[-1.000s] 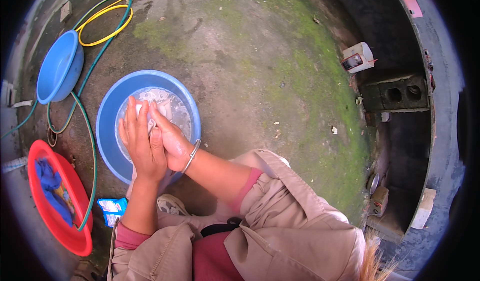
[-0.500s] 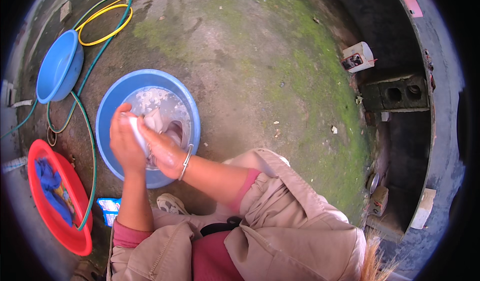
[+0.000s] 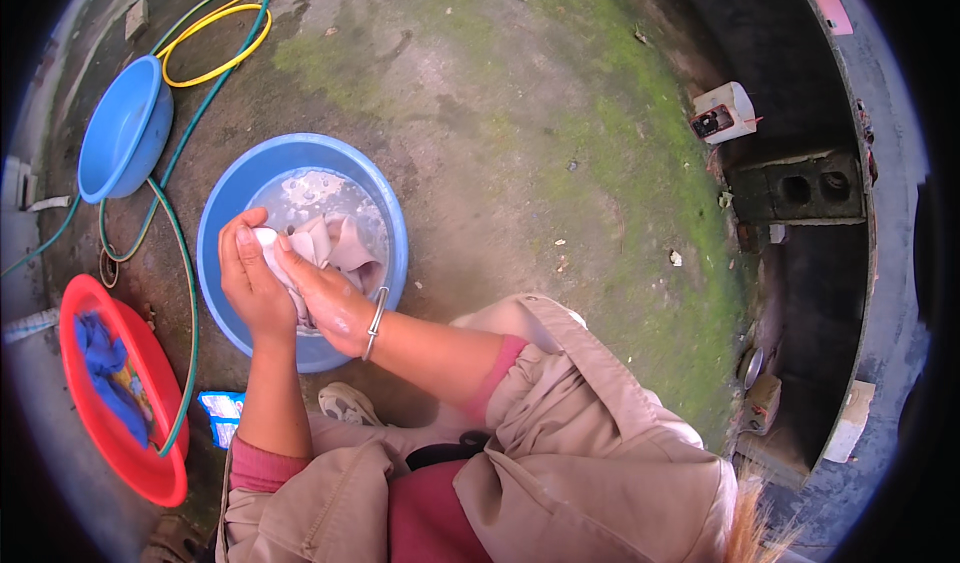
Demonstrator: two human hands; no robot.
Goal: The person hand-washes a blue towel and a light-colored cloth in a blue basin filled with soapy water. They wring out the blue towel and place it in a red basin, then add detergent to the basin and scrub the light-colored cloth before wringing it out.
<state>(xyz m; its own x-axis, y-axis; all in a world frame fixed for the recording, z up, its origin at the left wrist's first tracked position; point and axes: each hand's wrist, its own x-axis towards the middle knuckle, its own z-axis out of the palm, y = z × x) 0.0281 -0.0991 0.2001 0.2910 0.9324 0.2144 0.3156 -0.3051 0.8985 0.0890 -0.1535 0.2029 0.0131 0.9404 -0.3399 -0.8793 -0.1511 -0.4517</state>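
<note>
Over a blue basin (image 3: pixel 402 253) of sudsy water, both my hands press a wet, pale pinkish cloth (image 3: pixel 345 251) between their palms. My left hand (image 3: pixel 252 281) cups the cloth from the left, fingers close together and pointing away from me. Against its other side lies my right hand (image 3: pixel 335 308), with suds on its skin and a silver bangle at the wrist. A white patch shows between the fingers; whether it is cloth or soap I cannot make out. Loose folds of the cloth hang to the right, down toward the water.
A red tub (image 3: pixel 108 423) with blue cloth (image 3: pixel 105 368) stands at left; another blue basin (image 3: pixel 125 128) sits farther back. A green hose (image 3: pixel 182 233) and a yellow hose (image 3: pixel 215 79) curl nearby. A blue-white packet (image 3: pixel 222 413) lies by my shoe (image 3: pixel 348 403). Right is a hollow block (image 3: pixel 808 188).
My hands were blurred by motion and now look sharper, still pressed together. More of the cloth's folds show to the right of my fingers. The whole view has shifted slightly.
</note>
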